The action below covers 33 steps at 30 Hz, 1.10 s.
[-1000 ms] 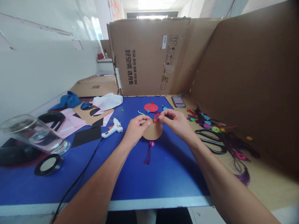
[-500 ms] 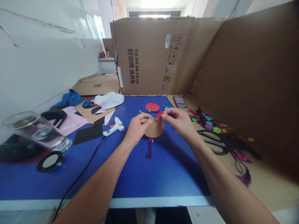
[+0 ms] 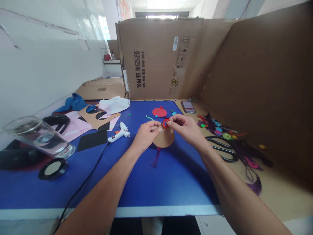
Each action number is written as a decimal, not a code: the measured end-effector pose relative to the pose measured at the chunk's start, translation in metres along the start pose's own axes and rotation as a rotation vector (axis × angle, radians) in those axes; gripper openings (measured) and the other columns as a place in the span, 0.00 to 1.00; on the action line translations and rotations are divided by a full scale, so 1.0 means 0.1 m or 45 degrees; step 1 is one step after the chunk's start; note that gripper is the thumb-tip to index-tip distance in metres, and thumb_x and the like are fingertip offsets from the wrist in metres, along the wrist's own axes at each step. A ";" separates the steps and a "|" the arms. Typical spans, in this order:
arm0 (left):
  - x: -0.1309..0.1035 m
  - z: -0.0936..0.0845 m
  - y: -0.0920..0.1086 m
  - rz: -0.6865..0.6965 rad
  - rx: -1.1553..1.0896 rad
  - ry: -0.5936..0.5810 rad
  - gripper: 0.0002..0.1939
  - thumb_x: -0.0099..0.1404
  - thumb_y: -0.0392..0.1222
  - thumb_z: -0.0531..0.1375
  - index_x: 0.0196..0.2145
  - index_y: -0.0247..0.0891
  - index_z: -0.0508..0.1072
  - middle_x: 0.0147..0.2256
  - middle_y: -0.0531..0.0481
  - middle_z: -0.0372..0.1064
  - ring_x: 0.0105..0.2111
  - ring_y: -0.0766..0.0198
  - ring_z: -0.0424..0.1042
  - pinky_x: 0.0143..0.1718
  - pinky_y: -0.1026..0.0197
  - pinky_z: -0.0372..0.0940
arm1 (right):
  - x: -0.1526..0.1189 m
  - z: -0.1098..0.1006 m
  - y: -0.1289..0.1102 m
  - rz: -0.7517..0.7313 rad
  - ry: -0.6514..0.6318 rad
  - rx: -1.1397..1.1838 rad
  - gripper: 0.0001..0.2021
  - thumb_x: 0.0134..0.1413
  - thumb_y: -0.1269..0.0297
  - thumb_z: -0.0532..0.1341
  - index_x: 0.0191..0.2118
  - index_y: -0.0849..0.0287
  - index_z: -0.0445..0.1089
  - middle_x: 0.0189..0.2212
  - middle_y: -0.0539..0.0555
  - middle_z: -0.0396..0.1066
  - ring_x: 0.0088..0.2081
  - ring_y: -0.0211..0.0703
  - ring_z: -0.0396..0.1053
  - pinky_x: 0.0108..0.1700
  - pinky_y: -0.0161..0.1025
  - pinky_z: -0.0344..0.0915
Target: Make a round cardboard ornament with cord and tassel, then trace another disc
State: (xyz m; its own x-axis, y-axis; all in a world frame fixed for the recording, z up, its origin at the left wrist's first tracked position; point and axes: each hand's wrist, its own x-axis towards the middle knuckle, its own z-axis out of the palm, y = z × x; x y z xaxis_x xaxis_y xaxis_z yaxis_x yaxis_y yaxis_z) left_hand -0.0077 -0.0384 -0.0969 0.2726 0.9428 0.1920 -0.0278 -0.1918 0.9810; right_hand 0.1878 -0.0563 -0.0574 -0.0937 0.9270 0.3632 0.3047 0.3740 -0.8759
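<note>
Hands (image 3: 146, 135) (image 3: 184, 128) nearly meet, apparently pinching brown disc (image 3: 164, 139) and red ring (image 3: 163, 124).

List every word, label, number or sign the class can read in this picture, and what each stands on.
"好空调 选月兔": large dark print on the upright cardboard panel.
"节能 静音 健康 环保 智能": smaller print beside it.
Signs, no readable words: yellow warning triangle and handling symbols, same panel.
Too small or blurred: white sticker on that panel, phone screen, glue gun markings.
Cut off, unreadable: reddish lettering at the back.
</note>
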 end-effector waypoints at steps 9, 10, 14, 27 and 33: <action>-0.02 0.01 0.02 -0.012 0.024 -0.064 0.16 0.62 0.50 0.68 0.43 0.36 0.80 0.33 0.50 0.78 0.31 0.65 0.69 0.36 0.62 0.58 | 0.00 0.02 0.05 -0.049 -0.030 -0.121 0.12 0.58 0.54 0.65 0.31 0.57 0.75 0.27 0.50 0.73 0.29 0.40 0.65 0.33 0.38 0.59; -0.02 0.01 0.02 -0.011 0.026 -0.068 0.16 0.62 0.50 0.68 0.43 0.36 0.80 0.32 0.50 0.78 0.31 0.65 0.69 0.36 0.62 0.58 | 0.00 0.02 0.05 -0.051 -0.028 -0.138 0.12 0.58 0.54 0.65 0.31 0.57 0.75 0.27 0.50 0.73 0.29 0.40 0.65 0.33 0.38 0.59; -0.02 0.01 0.01 -0.017 0.027 -0.074 0.16 0.63 0.50 0.68 0.44 0.37 0.80 0.33 0.50 0.79 0.31 0.64 0.70 0.36 0.62 0.58 | -0.01 0.02 0.06 -0.057 -0.028 -0.183 0.11 0.59 0.55 0.64 0.32 0.57 0.74 0.26 0.49 0.72 0.28 0.39 0.64 0.32 0.38 0.59; -0.01 0.05 -0.01 -0.015 0.118 -0.002 0.11 0.62 0.46 0.66 0.38 0.37 0.80 0.27 0.54 0.74 0.27 0.67 0.66 0.33 0.63 0.55 | -0.01 0.03 0.09 -0.084 -0.041 -0.236 0.10 0.61 0.57 0.64 0.32 0.57 0.74 0.27 0.49 0.72 0.29 0.40 0.64 0.32 0.38 0.58; -0.02 0.03 -0.01 -0.028 0.079 0.000 0.12 0.62 0.47 0.67 0.40 0.37 0.80 0.29 0.53 0.76 0.29 0.66 0.68 0.35 0.63 0.57 | -0.02 0.04 0.08 -0.084 -0.038 -0.218 0.11 0.61 0.56 0.64 0.31 0.56 0.74 0.27 0.50 0.72 0.29 0.40 0.64 0.32 0.38 0.58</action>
State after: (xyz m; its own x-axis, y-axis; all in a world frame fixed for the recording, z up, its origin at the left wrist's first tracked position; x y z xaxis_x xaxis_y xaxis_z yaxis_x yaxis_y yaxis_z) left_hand -0.0052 -0.0408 -0.0982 0.2725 0.9469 0.1707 0.0379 -0.1879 0.9815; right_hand 0.1866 -0.0549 -0.0662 -0.1457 0.9021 0.4061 0.4539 0.4257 -0.7827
